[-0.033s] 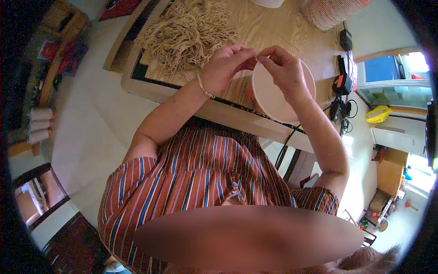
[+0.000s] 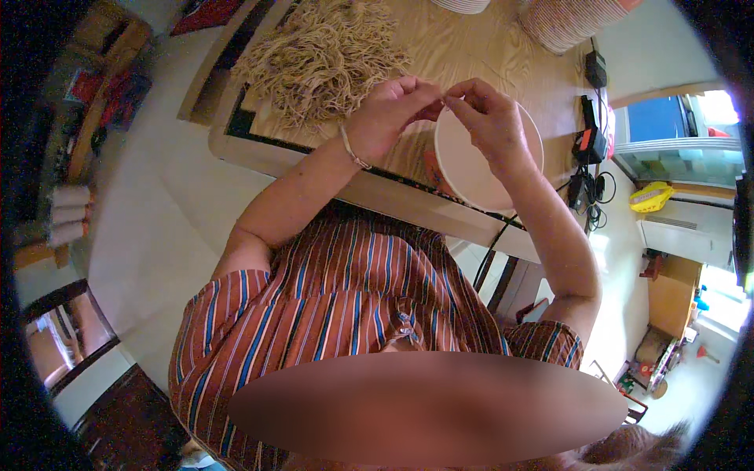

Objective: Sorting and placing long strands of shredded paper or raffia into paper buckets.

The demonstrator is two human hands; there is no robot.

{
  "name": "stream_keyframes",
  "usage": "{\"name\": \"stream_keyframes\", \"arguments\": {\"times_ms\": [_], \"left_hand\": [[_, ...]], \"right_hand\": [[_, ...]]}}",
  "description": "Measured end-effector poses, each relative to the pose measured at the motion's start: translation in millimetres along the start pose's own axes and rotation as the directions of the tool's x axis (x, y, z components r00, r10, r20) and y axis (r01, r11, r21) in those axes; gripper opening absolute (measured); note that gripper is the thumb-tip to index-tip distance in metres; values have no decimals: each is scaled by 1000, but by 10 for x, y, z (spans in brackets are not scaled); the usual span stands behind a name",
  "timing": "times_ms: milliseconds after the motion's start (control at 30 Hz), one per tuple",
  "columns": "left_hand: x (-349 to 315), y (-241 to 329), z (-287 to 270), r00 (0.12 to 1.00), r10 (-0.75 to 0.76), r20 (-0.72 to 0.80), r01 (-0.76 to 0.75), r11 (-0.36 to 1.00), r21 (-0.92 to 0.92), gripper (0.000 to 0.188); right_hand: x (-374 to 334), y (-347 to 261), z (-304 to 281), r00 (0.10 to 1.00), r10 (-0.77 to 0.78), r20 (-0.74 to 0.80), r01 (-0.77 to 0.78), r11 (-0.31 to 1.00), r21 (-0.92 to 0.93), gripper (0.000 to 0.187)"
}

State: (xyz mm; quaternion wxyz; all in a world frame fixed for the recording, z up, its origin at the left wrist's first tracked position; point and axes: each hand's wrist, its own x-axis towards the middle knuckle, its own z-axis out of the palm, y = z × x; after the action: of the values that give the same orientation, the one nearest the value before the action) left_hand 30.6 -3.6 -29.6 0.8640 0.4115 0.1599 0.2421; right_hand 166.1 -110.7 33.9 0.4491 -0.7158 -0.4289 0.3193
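My left hand (image 2: pixel 386 118) and my right hand (image 2: pixel 493 129) meet fingertip to fingertip above the table. Each hand is closed in a pinch; whatever is between the fingers is too small to make out. Under my right hand and forearm stands a round tub (image 2: pixel 475 179) with a pale inside and a red patterned outer wall, close to the table's front edge. A loose heap of tan, noodle-like strands (image 2: pixel 326 59) lies just beyond and to the left of my left hand.
The wood-grain table (image 2: pixel 444 51) holds a tall stack of nested paper tubs (image 2: pixel 569 20) at the far right and more white ones (image 2: pixel 459 5) at the back. Black adapters and cables (image 2: pixel 587 145) run along its right edge. A cable hangs past the front edge.
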Motion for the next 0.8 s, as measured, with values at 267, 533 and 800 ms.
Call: {"name": "stream_keyframes", "arguments": {"times_ms": [267,533,800], "left_hand": [[32,31,-19,998,50,27,-56,955,290,20],[8,23,-63,999,28,-45,-21,989,145,18],[-8,-52,-139,999,27,-39,-25,998,51,20]], "right_hand": [[22,90,13,999,-26,-39,26,1000,-17,12],[41,170,8,995,-96,-37,94,994,-48,15],[24,110,27,995,-93,-41,86,985,-152,12]]}}
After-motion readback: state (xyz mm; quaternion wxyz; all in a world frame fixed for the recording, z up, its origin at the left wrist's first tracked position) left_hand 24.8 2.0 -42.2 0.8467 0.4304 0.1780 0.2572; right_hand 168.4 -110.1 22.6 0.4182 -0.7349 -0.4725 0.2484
